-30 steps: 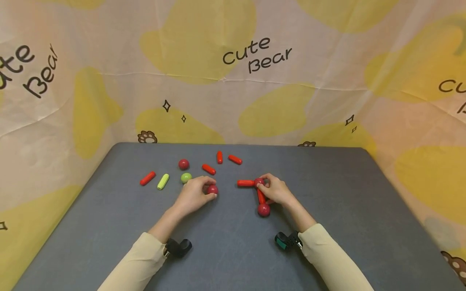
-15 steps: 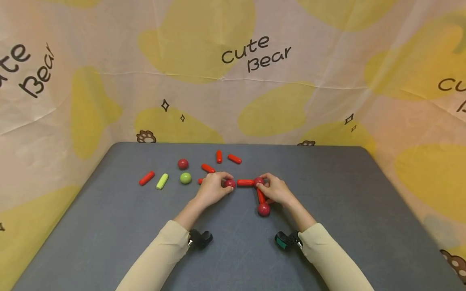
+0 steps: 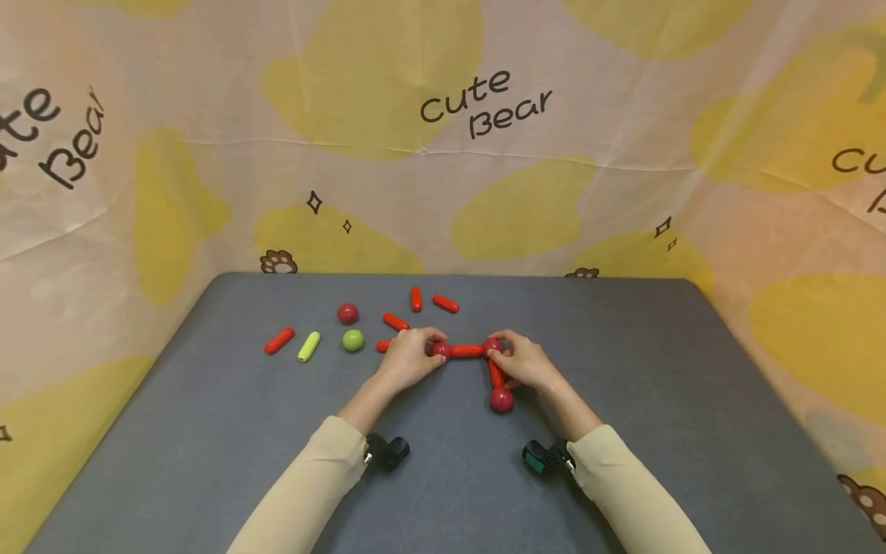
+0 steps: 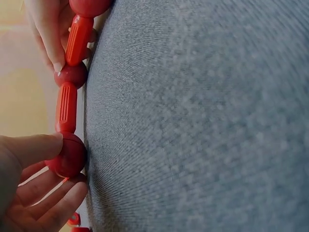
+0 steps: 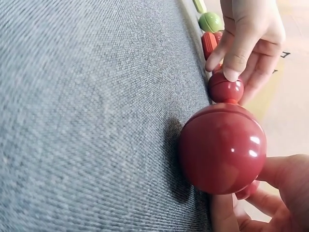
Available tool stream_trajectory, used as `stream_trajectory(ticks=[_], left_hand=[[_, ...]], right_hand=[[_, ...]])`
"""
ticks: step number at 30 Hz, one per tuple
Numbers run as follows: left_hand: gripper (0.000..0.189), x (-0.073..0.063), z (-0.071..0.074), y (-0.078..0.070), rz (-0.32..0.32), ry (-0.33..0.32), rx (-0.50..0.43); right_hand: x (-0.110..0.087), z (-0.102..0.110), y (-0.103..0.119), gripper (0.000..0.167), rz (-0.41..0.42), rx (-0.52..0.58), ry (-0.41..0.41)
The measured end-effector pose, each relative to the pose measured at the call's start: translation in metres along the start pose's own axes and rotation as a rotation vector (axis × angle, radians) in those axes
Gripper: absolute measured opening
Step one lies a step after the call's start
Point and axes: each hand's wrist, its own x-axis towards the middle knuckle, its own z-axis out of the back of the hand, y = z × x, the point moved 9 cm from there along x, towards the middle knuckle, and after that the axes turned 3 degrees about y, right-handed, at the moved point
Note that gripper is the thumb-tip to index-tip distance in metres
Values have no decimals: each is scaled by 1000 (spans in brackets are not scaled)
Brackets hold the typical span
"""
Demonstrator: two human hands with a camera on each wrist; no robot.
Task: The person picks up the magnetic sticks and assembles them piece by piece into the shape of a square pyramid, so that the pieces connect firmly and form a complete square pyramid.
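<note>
While two bare hands met over a dark grey table [image 3: 460,485], we found between them an L-shaped toy chain of crimson balls and red rods. We took the corner ball [image 3: 492,345] as the clock's centre, with the wearer at six. From it, a grooved rod [image 3: 467,351] ran to nine o'clock and touched the end ball [image 3: 441,351]; a second rod [image 3: 496,375] ran to six o'clock and met the near ball [image 3: 501,399].

At nine o'clock, the left hand [image 3: 407,362] held the end ball in a narrow pinch of thumb and fingers, which we judged was meant to line it up with the grooved rod. Toward four o'clock, the right hand [image 3: 526,365] pinched the corner ball; some of its fingers were hidden from us. We read that grip as a brace, since both rods met there and would likely swing without it. We could not tell how firmly the joints were seated.

Between nine and eleven o'clock lay loose pieces: a lime-green ball [image 3: 353,340], a pale green rod [image 3: 309,346], a spare crimson ball [image 3: 348,313] and several spare red rods [image 3: 280,340], one partly behind the left hand. We supposed this spot suited the left hand's reach while leaving the chain room.
</note>
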Motion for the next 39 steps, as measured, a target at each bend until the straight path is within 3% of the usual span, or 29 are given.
stream_trajectory(ticks=[6,13,15,21,26,33,39], left_hand=[[31,-2,3,0,-5,17,8],[25,-13,13,-2,-30,-9,-31],[23,-17,12,-7,-51,18,-37],[31,-34,-7,-25,-133,190,-40],[40,-44,-23,-33,-137,286,-39],[49,-51,-34,-38,-90,334,-7],[33,-52,-37,-40,-116,354,-36]], right_hand=[[-4,1,1,35,1,1,17],[-7,3,-1,35,-5,0,22],[-8,3,-1,35,-10,-12,24],[-11,3,-3,36,-29,-70,22],[-17,0,0,35,-30,-103,24],[-23,-3,5,33,-21,-179,17],[-23,0,10,36,5,-270,20]])
